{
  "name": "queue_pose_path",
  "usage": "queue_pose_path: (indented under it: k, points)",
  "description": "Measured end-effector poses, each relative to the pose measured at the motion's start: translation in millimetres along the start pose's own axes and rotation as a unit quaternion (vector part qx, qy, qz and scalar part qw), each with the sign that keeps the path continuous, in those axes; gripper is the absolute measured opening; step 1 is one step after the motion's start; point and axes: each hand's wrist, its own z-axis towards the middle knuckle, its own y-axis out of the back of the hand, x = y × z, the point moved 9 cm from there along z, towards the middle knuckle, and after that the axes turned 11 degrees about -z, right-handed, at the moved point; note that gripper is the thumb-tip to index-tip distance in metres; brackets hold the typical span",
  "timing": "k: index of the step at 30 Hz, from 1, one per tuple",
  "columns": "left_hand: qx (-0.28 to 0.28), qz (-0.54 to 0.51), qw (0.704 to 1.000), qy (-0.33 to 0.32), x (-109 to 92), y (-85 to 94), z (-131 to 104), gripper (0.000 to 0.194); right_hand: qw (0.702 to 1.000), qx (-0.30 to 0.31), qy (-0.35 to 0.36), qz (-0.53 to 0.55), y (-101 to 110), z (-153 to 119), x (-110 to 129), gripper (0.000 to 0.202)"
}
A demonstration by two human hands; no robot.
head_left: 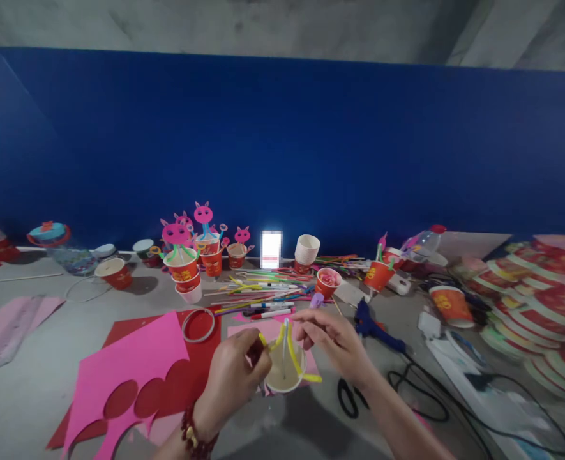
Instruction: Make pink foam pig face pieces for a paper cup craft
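Note:
A paper cup (285,378) stands between my two hands, its pale inside facing up. A yellow pipe cleaner (293,355) rises from the cup to a peak and bends down over the rim at the right. My left hand (237,370), with a dark red bead bracelet at the wrist, pinches the yellow end at the cup's left side. My right hand (332,338) is closed near the top of the pipe cleaner, at the upper right of the cup; what its fingertips hold is too small to make out.
Pink paper (133,364) with round cut-outs lies on red sheets at left. Finished cup figures (181,265) stand behind. Pens and pipe cleaners (263,291) lie beyond my hands. A blue glue gun (375,329), black scissors (348,397), cables and stacked cups (531,300) are at right.

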Motion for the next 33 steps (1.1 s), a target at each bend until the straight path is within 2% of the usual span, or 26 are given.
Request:
queue_pose_path:
  k: [4, 9, 13, 16, 18, 21, 24, 28, 31, 33]
  points:
    - [0.003, -0.001, 1.000, 0.003, 1.4, -0.4, 2.2, 0.011, 0.997, -0.020, 0.045, -0.052, 3.2, 1.4, 13.9, 0.017]
    - [0.008, 0.025, 1.000, -0.009, 0.7, -4.3, 2.0, 0.009, 0.995, -0.010, 0.083, -0.059, -2.9, 10.4, 33.1, 0.005]
    - [-0.031, 0.095, 0.993, -0.058, -9.5, -2.2, -2.2, 0.009, 0.986, -0.053, 0.098, -0.122, -4.9, 12.7, 39.0, 0.022]
    - [-0.062, 0.130, 0.984, -0.102, -20.7, -0.1, -6.4, 0.010, 0.972, -0.114, 0.097, -0.182, 0.4, 10.1, 39.4, 0.027]
    - [-0.068, 0.141, 0.981, -0.118, -24.5, -0.3, -7.4, 0.011, 0.967, -0.127, 0.093, -0.198, 2.4, 8.6, 39.1, 0.029]
    - [-0.066, 0.139, 0.981, -0.118, -22.6, -0.4, -5.7, 0.011, 0.974, -0.095, 0.086, -0.186, 0.4, 8.3, 36.7, 0.027]
    - [-0.053, 0.109, 0.988, -0.091, -14.7, -0.7, -2.9, 0.009, 0.986, -0.044, 0.088, -0.136, -3.7, 6.9, 31.7, 0.015]
    - [-0.024, 0.042, 0.998, -0.047, -4.7, -2.3, -1.8, 0.008, 0.996, -0.017, 0.069, -0.050, -1.9, 0.7, 14.3, 0.032]
    - [-0.031, 0.008, 0.999, -0.025, -0.1, 1.1, -1.4, 0.009, 0.997, 0.005, 0.077, 0.009, -2.3, -10.6, 2.3, 0.036]
    - [-0.041, -0.002, 0.999, -0.017, 2.1, 3.6, -0.4, 0.010, 0.995, 0.035, 0.085, 0.041, -10.2, -21.7, -5.2, 0.049]
